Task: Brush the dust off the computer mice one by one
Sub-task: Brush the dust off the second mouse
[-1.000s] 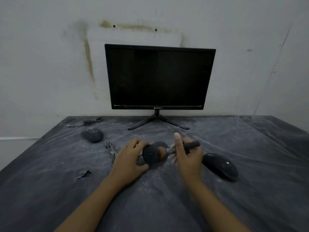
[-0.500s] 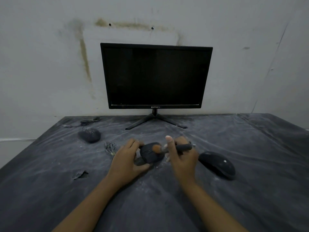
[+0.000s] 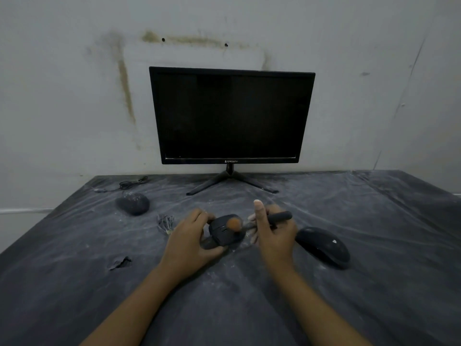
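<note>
My left hand [image 3: 190,239] grips a dark wired mouse [image 3: 222,233] and holds it tilted just above the dusty table. My right hand [image 3: 273,233] holds a small brush [image 3: 277,217] by its dark handle, thumb pointing up. The brush's orange-brown bristle tip [image 3: 234,224] touches the top of the held mouse. A second dark mouse [image 3: 323,245] lies on the table right of my right hand. A third, dust-covered mouse [image 3: 133,203] sits at the far left.
A black monitor [image 3: 230,116] on a V-shaped stand stands against the wall at the table's back. The table [image 3: 374,283] has a dusty plastic-covered dark sheet with a small tear [image 3: 121,262] at left. Bundled cables [image 3: 166,222] lie left of my left hand; another cable [image 3: 129,184] lies behind the left mouse.
The brush tip has moved slightly across the held mouse. Both hands and the mouse stay in nearly the same place; the camera shifted a little.
</note>
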